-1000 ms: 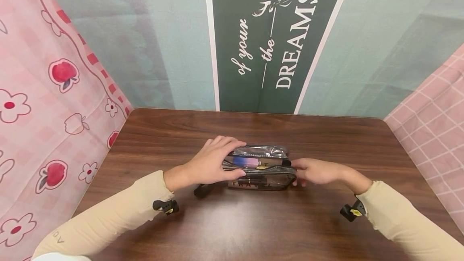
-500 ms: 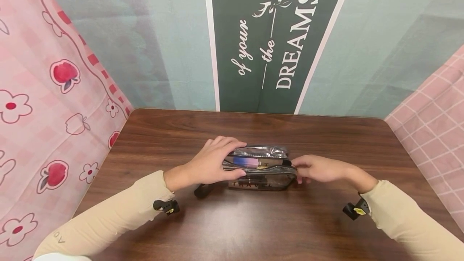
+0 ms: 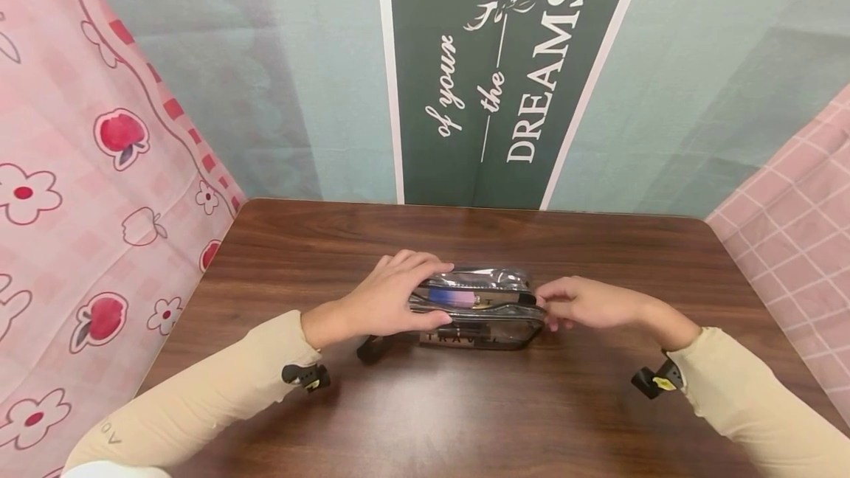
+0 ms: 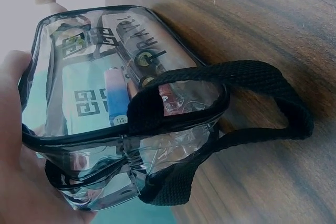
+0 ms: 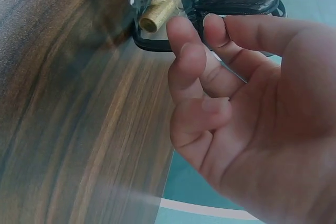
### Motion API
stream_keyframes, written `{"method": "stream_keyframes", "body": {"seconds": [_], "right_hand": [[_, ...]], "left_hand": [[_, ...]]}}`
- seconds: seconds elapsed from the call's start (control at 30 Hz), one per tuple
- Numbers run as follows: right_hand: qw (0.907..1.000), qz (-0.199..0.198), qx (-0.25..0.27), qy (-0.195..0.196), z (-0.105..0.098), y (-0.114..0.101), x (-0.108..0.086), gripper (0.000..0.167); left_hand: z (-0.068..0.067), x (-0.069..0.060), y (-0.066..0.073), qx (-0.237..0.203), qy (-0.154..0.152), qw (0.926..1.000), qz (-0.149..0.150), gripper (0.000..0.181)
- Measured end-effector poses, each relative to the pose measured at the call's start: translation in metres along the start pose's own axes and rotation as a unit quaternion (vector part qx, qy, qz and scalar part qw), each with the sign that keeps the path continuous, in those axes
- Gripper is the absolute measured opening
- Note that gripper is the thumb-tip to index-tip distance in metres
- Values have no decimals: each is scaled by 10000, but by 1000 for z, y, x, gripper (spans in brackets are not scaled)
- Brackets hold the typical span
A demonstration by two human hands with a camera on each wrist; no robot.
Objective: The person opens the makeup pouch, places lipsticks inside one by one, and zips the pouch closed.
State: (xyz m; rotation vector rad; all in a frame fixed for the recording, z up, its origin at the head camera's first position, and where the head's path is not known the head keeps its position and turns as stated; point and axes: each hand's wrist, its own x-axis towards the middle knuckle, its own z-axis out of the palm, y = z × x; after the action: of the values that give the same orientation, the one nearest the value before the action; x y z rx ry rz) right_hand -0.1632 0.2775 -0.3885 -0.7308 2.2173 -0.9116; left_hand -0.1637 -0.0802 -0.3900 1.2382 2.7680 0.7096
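A clear plastic pouch (image 3: pixel 494 310) with black trim and the word TRAVEL lies on the table. Inside show a blue-to-pink tube (image 4: pixel 116 95), a gold cylinder (image 5: pixel 159 13) and pale boxes with a square-spiral logo. My left hand (image 3: pixel 392 297) grips the pouch's left end, thumb on the near side and fingers over the far side. At the opposite end, my right hand (image 3: pixel 594 303) pinches a small zipper pull between thumb and index finger; the fingertips mostly hide it. Its other fingers are curled. A black strap handle (image 4: pixel 273 85) loops from the pouch's left end.
The brown wood-grain table (image 3: pixel 425 411) extends around the pouch. A teal curtain (image 3: pixel 319 94) with a dark green printed band hangs behind. Pink patterned cloths (image 3: pixel 60 242) hang at both sides.
My right hand has moved slightly up and to the right at the pouch's right end. The left hand and the pouch stay almost in place.
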Motion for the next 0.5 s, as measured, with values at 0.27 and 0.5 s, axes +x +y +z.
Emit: {"method": "stream_keyframes", "body": {"seconds": [0.27,0.5], "right_hand": [[10000,3,-12,38,-3,-7,-2,23],[9999,-38,-106,69,-4,-9,-3,25]], "left_hand": [[-1,1,0,10,-103,9999,-34,75],[-2,3,0,-46,-248,9996,-97,76]]}}
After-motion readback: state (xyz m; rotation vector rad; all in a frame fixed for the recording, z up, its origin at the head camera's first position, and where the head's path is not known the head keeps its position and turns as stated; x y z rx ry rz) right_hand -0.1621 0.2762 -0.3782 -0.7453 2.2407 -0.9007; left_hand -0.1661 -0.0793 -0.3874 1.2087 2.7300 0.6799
